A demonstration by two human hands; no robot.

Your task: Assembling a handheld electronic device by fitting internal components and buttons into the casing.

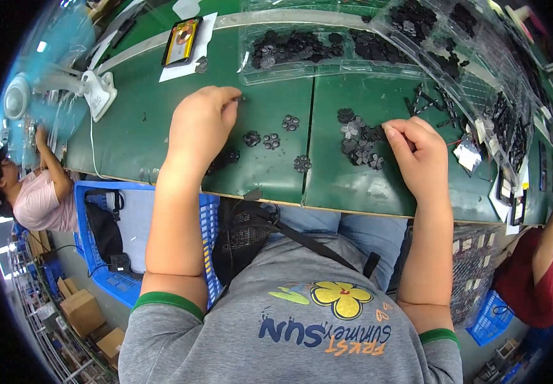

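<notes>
My left hand (203, 121) rests on the green table (142, 128), fingers curled, tips pinching a small dark part at the far side of the hand. Several black flower-shaped plastic parts (271, 141) lie spread out just right of it, and a few more show under its wrist. My right hand (417, 150) is curled into a loose fist beside a pile of the same black parts (359, 141); what its fingers hold is hidden.
Clear plastic trays (302, 51) full of black parts line the far edge and the right side. A phone (182, 41) lies on white paper at the back left. A white fan (65, 83) stands at left. Blue crate (97, 256) below; other people work at both sides.
</notes>
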